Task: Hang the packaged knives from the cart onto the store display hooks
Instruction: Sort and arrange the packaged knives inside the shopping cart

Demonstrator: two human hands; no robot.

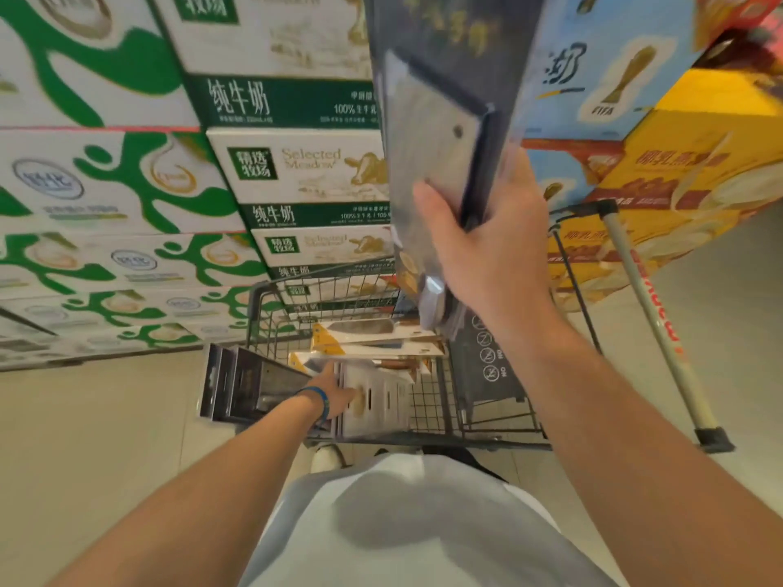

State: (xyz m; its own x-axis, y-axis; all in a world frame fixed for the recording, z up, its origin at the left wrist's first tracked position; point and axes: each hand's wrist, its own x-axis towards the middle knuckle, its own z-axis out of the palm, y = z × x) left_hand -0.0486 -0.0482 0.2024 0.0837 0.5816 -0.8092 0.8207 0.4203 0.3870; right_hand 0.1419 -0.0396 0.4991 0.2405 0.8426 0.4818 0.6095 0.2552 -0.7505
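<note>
My right hand [487,247] is raised above the wire cart [428,400] and grips a large dark packaged cleaver [436,120] near its lower end; the blade shows through the clear front. Down in the cart my left hand [339,394], with a blue band on the wrist, rests on a white knife package [377,400]. Beside it stand dark boxed knife packages [241,383], leaning out over the cart's left side. Further in lie knife packs with yellow-and-white cards [364,336]. No display hooks are in view.
Stacked green-and-white milk cartons [127,184] form a wall to the left and ahead. Blue and yellow cartons [678,154] are piled at the right. The cart's handle bar [652,319] slants down the right side. Pale floor tiles [84,438] lie at left.
</note>
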